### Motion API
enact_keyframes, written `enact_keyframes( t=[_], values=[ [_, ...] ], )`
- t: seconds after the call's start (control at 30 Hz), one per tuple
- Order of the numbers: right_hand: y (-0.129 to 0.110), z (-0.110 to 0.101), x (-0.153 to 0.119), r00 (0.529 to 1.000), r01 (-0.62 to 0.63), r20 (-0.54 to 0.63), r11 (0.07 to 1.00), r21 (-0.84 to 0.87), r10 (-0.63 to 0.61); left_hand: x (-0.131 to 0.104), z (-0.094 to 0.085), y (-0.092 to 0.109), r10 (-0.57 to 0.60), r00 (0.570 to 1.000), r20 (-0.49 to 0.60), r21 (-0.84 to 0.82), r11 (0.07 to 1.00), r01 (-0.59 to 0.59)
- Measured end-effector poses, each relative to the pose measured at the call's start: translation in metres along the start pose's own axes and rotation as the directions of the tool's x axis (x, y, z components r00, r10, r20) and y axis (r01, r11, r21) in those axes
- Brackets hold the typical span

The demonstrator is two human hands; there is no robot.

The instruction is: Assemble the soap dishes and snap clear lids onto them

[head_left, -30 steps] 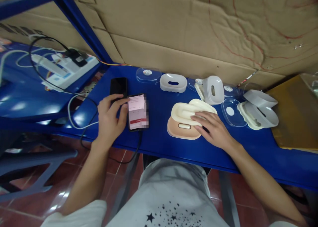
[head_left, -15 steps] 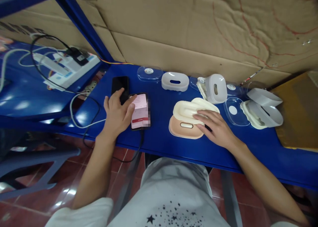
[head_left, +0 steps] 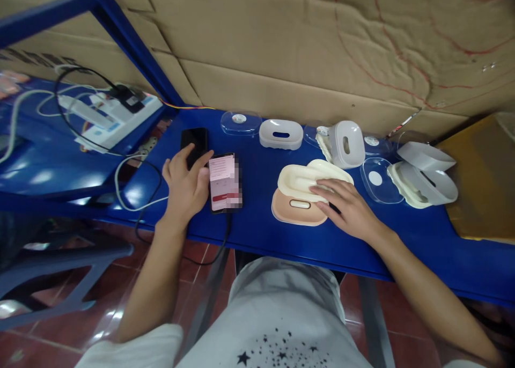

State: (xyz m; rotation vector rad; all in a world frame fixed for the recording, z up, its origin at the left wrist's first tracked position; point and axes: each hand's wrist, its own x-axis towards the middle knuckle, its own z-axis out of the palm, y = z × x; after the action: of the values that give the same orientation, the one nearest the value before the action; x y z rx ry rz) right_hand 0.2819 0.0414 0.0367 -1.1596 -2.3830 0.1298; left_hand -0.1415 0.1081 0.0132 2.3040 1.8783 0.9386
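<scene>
My left hand (head_left: 187, 183) hovers with fingers spread at the left edge of a phone (head_left: 223, 183) whose screen is lit. A second phone (head_left: 195, 138), its screen dark, lies just behind that hand. My right hand (head_left: 348, 207) rests with loosely spread fingers on the cream oval pieces (head_left: 295, 179), not wrapped around them. Partly under the cream pieces lies a peach oval piece (head_left: 300, 215) with a small slot-shaped part in its middle.
White oval shells (head_left: 281, 134), clear lids (head_left: 240, 123) and more cream pieces (head_left: 410, 188) line the back and right. A taped brown box (head_left: 478, 180) stands far right. A power strip (head_left: 120, 121) with cables lies left.
My left hand has drawn slightly left, off the lit phone's screen, and the content on that screen has shifted. My right hand stays on the cream pieces.
</scene>
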Motion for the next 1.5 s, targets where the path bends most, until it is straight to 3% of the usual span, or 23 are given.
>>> enact_keyframes(
  t=[0.1, 0.37, 0.93, 1.1, 1.3, 1.5],
  values=[
    [-0.0002, 0.0, 0.0004, 1.0, -0.001, -0.002, 1.0, 0.002, 0.001, 0.0, -0.0024, 0.0019, 0.006, 1.0, -0.016, -0.02, 1.0, -0.006],
    [0.0001, 0.0002, 0.0006, 1.0, 0.005, 0.004, 1.0, -0.009, -0.005, -0.0018, -0.0015, 0.0087, 0.147, 0.982, 0.121, -0.045, 0.989, -0.143],
    [0.0007, 0.0003, -0.0001, 1.0, -0.021, 0.024, 1.0, 0.002, 0.021, -0.0061, 0.0012, 0.0068, 0.252, 0.962, 0.102, -0.029, 0.968, -0.25],
    [0.0005, 0.0, 0.0003, 0.999, -0.023, 0.028, 1.0, 0.008, 0.023, -0.006, 0.0008, 0.0089, 0.213, 0.97, 0.12, -0.019, 0.977, -0.212],
    [-0.0004, 0.0, 0.0007, 0.999, -0.031, 0.024, 0.999, 0.017, 0.03, -0.0014, -0.0027, 0.0067, -0.058, 0.998, 0.023, 0.094, 0.994, 0.056],
    [-0.0003, 0.0003, 0.0003, 0.999, -0.033, 0.026, 0.999, 0.02, 0.032, -0.0001, 0.0004, 0.0056, -0.025, 0.998, 0.055, 0.077, 0.997, 0.021]
  ],
)
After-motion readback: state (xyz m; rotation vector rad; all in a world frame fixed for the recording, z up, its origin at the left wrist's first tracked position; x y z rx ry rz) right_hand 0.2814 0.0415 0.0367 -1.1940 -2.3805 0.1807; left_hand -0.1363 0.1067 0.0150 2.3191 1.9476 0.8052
